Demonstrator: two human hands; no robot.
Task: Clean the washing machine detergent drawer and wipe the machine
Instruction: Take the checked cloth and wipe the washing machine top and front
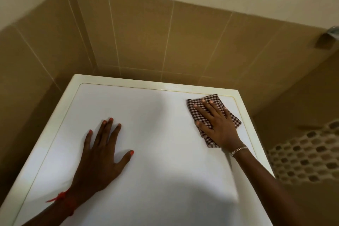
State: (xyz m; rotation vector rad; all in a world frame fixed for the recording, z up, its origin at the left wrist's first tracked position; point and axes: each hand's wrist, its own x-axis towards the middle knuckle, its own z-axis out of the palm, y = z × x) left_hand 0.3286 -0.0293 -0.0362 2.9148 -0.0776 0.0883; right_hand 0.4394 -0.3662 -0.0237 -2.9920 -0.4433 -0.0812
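The white top of the washing machine (156, 115) fills the lower half of the view, with a cream rim around it. My left hand (102, 154) lies flat on the top at the left, fingers spread, holding nothing. My right hand (218, 124) presses flat on a folded brown-and-white checked cloth (211, 102) near the far right corner of the top. The cloth sticks out beyond my fingers and beside my palm. The detergent drawer and the machine's front are out of view.
Tan tiled walls (146, 33) stand close behind and to the left of the machine. A white plastic basket with holes (304, 154) sits low at the right. A metal fitting (333, 32) juts from the wall at the upper right.
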